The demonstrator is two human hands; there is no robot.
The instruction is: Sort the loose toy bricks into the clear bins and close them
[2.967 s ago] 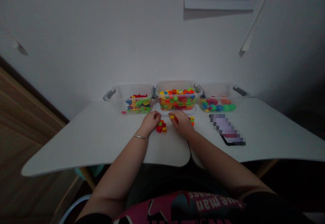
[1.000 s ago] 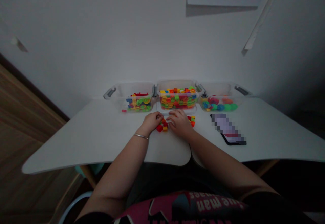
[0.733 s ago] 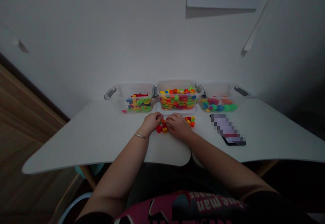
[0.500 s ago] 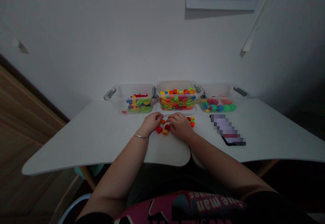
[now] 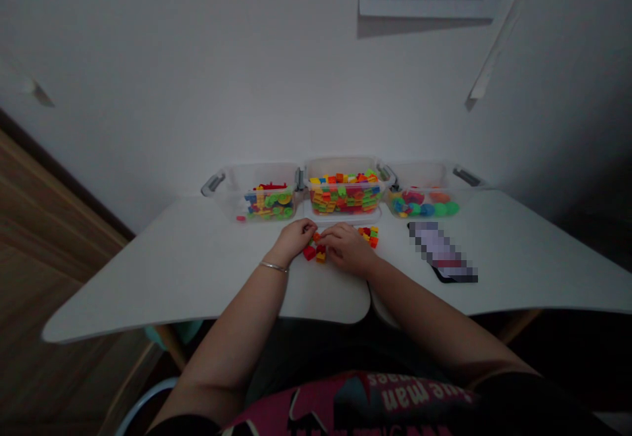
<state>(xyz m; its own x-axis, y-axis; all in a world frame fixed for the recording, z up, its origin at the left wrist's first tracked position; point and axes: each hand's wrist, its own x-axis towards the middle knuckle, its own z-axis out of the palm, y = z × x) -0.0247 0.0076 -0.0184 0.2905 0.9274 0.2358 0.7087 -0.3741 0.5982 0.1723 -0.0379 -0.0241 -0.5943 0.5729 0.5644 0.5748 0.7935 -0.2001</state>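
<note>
The left hand [image 5: 295, 237] was curled, its fingers bent inward at the edge of a small group of toy building blocks; whether it grasped a block could not be determined. The right hand [image 5: 348, 246] lay opposite with fingers extended toward the same group, the fingertips over or against the blocks – contact and any hold could not be confirmed.

Between the two hands, on the white tabletop [image 5: 197, 258], were an orange block [image 5: 316, 236] near the left fingertips, a bright red block [image 5: 309, 253] nearer the wearer, and a yellow block [image 5: 320, 258] beside it, with darker red showing at its far side. A second cluster of blocks [image 5: 369, 236], orange, yellow, red and green, was partly hidden behind the right hand.

A silver-toned bangle [image 5: 274, 267] encircled the left wrist. Beyond the hands, three clear plastic bins stood in a row by the wall: the left bin [image 5: 261, 176] with mixed pieces, the middle bin [image 5: 344, 166] well filled with blocks, the right bin [image 5: 419, 174] with rounded pieces. A smartphone [image 5: 442, 251] – screen pixelated – lay to the right.
</note>
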